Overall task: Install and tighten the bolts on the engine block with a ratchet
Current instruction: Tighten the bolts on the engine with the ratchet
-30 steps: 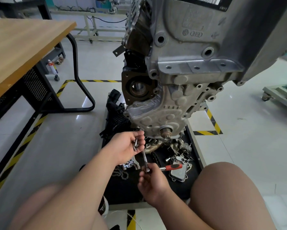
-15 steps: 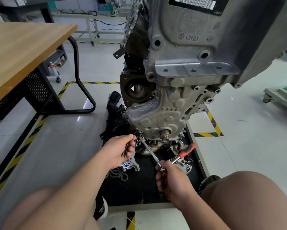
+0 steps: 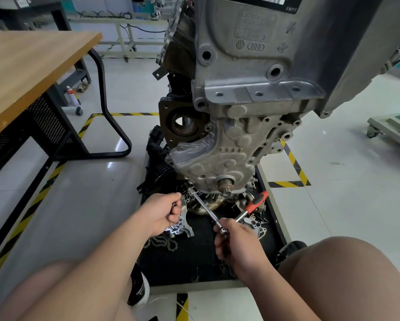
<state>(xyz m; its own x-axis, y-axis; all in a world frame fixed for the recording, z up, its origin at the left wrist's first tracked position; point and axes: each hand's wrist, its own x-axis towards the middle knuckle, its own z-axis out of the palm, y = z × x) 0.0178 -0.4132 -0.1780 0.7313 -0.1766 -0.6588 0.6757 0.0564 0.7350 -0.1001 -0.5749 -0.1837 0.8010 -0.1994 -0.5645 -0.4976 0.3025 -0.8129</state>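
A grey engine block (image 3: pixel 247 93) stands upright on a black tray (image 3: pixel 194 258) on the floor. Its lower timing cover (image 3: pixel 208 163) carries several bolt holes along the edge. My right hand (image 3: pixel 236 242) grips the head of a ratchet whose red handle (image 3: pixel 257 201) points up and right. A long chrome extension (image 3: pixel 204 208) runs from the ratchet head up-left, and its socket tip (image 3: pixel 191 190) meets the cover's lower left edge. My left hand (image 3: pixel 164 210) is closed around small metal bolts, just left of the extension.
Loose metal parts and a chain (image 3: pixel 164 242) lie on the tray below the engine. A wooden table (image 3: pixel 25 72) with a black frame stands at left. Yellow-black floor tape (image 3: pixel 294 163) borders the area. My knees fill the bottom corners.
The extension has swung from near vertical to a slant, its tip now at the cover's lower edge. My right hand moved right and down; the red handle now angles upward. My left hand dropped slightly.
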